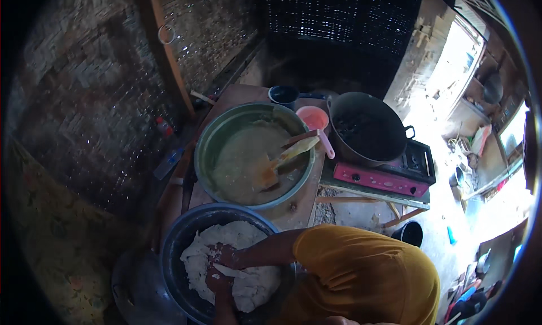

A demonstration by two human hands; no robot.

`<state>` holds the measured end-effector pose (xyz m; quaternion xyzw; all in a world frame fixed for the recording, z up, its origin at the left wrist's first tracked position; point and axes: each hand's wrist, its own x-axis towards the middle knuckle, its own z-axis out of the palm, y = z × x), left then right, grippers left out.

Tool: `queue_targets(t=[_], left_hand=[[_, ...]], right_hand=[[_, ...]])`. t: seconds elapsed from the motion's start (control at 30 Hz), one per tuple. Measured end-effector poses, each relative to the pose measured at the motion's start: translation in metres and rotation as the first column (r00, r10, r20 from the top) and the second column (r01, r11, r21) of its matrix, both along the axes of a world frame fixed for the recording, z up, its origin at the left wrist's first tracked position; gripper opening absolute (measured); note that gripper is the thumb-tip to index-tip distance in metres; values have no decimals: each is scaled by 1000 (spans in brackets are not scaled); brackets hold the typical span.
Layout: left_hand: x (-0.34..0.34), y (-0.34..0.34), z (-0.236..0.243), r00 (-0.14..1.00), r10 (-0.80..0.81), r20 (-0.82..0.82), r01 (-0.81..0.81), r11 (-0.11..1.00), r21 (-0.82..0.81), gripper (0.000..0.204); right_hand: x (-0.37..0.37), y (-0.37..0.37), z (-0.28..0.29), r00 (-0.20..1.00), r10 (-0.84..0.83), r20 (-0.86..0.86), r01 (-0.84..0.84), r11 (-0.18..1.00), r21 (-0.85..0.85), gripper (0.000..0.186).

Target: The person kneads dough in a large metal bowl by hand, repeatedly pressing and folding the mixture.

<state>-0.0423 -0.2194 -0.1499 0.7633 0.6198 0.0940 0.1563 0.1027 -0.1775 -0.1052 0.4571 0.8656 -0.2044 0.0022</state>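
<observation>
A mass of pale, lumpy dough (pixel 254 291) lies in a wide dark-blue basin (pixel 169 251) close in front of me. Both hands work in its left part, one just beyond the other. My right hand (pixel 227 256) reaches in from the right, its fingers sunk into the dough and closed on it. Nearer, my left hand (pixel 219 278) is curled against the dough, with pale bits stuck to it; its fingertips are hidden. Touching the basin's far side, a large green tub (pixel 200 161) holds cloudy, pale contents. A yellowish flat-bladed paddle (pixel 296 150) leans inside against its right rim.
A pink dipper (pixel 312 118) and a dark-blue one (pixel 283 96) stand behind the tub. To the right, a big blackened pot (pixel 367 153) sits on a pink-fronted stove (pixel 378 179). A dark bucket (pixel 409 233) stands on the floor. A woven wall (pixel 84 99) borders the left.
</observation>
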Motion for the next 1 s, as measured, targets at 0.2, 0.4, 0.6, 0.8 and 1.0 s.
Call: queue_targets(t=[0.2,0.4,0.6,0.8,1.0], left_hand=[[5,2,5,993,68,-100,-71,997,-24,56],[6,3,26,866,-490,-100,484,871,-83,70],[-29,-83,86,991,-129,-29,124,983,-138,87],[-72,-78,70,981,53,188,-65,996,54,82],[-68,-77,55,999,22,-49,-28,991,-132,85]], right_hand=[[-3,7,0,999,31,12,-31,1000,-8,50],[-6,-15,26,974,177,139,-161,979,-123,52],[65,-64,100,984,57,-169,-122,906,-405,56],[72,-27,-6,200,-975,-93,651,203,-732,70],[38,-25,-12,376,-916,-139,815,399,-420,110]])
